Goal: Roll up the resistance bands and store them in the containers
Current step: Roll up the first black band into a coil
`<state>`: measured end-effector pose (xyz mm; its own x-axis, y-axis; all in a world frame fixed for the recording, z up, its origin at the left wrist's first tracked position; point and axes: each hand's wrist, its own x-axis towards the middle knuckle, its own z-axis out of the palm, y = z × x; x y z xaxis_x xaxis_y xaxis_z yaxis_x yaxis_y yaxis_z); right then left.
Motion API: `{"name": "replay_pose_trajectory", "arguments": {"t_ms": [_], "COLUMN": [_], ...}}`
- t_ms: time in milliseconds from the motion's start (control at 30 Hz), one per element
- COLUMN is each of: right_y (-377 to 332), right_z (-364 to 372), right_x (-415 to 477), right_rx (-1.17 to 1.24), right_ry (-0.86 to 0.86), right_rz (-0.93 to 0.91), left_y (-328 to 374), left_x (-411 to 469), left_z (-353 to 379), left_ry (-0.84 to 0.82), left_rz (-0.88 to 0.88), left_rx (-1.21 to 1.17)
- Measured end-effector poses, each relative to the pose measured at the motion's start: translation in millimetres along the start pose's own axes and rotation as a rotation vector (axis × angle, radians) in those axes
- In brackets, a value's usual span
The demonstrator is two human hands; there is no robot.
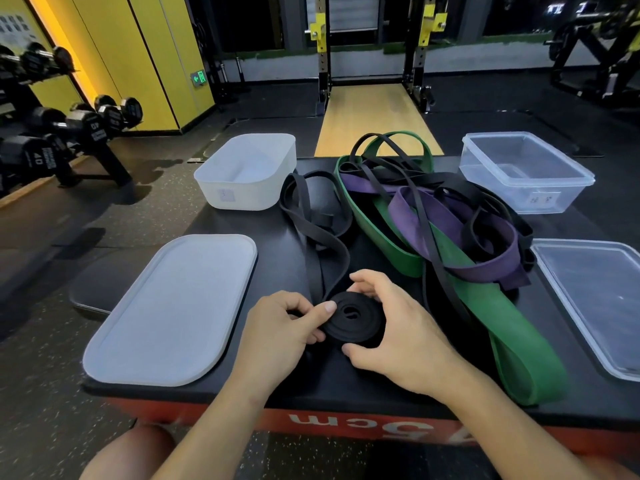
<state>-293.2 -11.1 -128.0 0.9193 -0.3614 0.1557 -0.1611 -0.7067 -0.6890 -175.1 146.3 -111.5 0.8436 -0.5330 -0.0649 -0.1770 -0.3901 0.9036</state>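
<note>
A black resistance band is partly coiled into a flat roll (351, 318) near the front of the black box top. My left hand (284, 327) pinches the roll's left edge with thumb on top. My right hand (394, 327) curls round its right side. The band's loose tail (322, 237) trails back toward a heap of green (485, 323), purple (443, 220) and thin black bands (415, 168). A white opaque container (242, 188) stands at the back left and a clear container (554, 199) at the back right, both with nothing inside.
A white lid (166, 317) lies at the front left and a clear lid (595, 306) at the right edge. The box top (277, 244) ends close to me, with a red side below. A dumbbell rack (69, 129) stands on the left.
</note>
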Motion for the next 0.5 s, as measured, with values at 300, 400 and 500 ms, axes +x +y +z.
{"name": "replay_pose_trajectory", "arguments": {"t_ms": [300,400,500], "right_y": [-4.6,-8.2,-8.6], "right_z": [-3.5,-1.3,4.2], "right_x": [-0.4,-2.4,-0.5], "right_rx": [0.043,-0.052,-0.155], "right_ry": [-0.071,-0.036,0.029], "right_rz": [-0.017,-0.059,-0.051], "left_y": [-1.7,-0.7,-2.4], "left_x": [2.3,5.8,7.2], "left_z": [-0.9,-3.1,-1.7], "left_ry": [0.006,-0.004,-0.006], "left_rz": [0.007,0.001,0.008], "left_rx": [-0.004,-0.052,-0.063]}}
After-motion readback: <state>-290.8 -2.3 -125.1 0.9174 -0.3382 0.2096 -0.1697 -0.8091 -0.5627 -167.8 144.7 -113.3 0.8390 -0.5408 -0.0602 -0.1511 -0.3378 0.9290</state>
